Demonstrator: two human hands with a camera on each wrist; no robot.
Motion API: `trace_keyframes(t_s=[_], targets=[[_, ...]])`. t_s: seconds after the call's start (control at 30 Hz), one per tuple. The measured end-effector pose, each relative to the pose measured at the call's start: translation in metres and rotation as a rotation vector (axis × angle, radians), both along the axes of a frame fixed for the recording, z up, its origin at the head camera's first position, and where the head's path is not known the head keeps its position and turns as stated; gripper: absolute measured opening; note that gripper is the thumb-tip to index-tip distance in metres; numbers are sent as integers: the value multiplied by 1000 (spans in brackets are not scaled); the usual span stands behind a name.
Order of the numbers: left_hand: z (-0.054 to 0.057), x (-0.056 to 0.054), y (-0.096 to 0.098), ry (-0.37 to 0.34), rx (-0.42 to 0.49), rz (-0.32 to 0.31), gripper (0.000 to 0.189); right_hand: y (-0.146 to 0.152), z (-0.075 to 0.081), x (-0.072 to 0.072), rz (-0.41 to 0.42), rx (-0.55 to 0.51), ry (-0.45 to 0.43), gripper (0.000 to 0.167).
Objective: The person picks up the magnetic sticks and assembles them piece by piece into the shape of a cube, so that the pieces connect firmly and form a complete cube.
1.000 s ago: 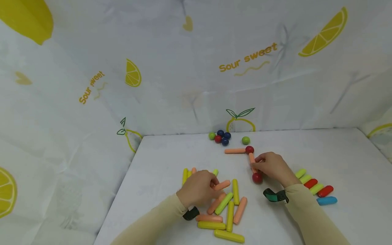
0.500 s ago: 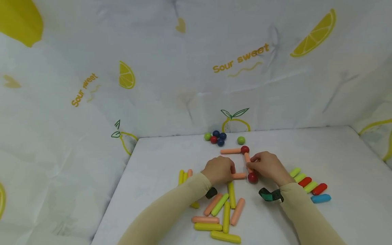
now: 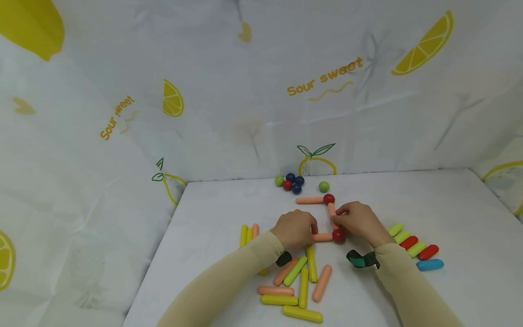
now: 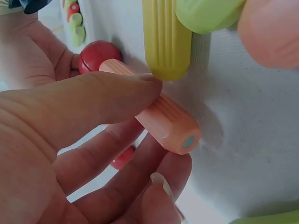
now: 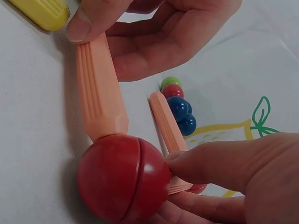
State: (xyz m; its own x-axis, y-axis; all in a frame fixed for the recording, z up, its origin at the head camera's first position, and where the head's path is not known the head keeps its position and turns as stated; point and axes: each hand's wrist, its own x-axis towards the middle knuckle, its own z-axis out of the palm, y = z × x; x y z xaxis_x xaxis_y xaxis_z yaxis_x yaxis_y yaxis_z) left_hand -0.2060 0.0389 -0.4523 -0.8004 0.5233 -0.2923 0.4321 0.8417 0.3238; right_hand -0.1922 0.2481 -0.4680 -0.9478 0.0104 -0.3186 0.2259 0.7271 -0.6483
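Thumb and fingers of the left hand (image 3: 296, 228) pinch a salmon-orange, ridged, plastic-looking rod (image 4: 170, 121) whose end touches a glossy red ball (image 5: 114, 179) on the white tabletop (image 3: 408, 195), while the right hand (image 3: 359, 221) grips a second salmon-orange rod (image 3: 332, 210) running between this ball and a farther red ball (image 3: 328, 199). For a sound contact, it seems best to steady the second rod and press the first straight lengthwise, level and centred on the ball.

The flat white tabletop (image 3: 220, 200) is viewed forward and down from head height, while a ribbed peach stick (image 5: 100, 88) and adjoining glossy red ball (image 5: 117, 182) are shared, close up, by the two wrist views from opposite ends.
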Motion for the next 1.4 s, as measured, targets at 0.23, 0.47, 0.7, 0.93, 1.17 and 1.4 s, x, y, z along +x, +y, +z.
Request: trace_keyframes(t_s=[0.23,0.47,0.7,0.93,1.17,1.4], targets=[[8,-3,-39,18,136,77,19,-4,3,-3,19,16,6,49],[22,7,-96,55,404,303,25,29,12,-1,64,85,45,53],[24,5,-87,47,367,379,11,55,37,-44,133,177,215,51],[11,27,-53,4,306,263,12,67,28,-78,196,202,200,54],[1,46,-29,110,173,224,40,72,14,-96,247,254,133,43],[0,59,-19,247,69,173,44,72,23,-84,251,228,147,37]])
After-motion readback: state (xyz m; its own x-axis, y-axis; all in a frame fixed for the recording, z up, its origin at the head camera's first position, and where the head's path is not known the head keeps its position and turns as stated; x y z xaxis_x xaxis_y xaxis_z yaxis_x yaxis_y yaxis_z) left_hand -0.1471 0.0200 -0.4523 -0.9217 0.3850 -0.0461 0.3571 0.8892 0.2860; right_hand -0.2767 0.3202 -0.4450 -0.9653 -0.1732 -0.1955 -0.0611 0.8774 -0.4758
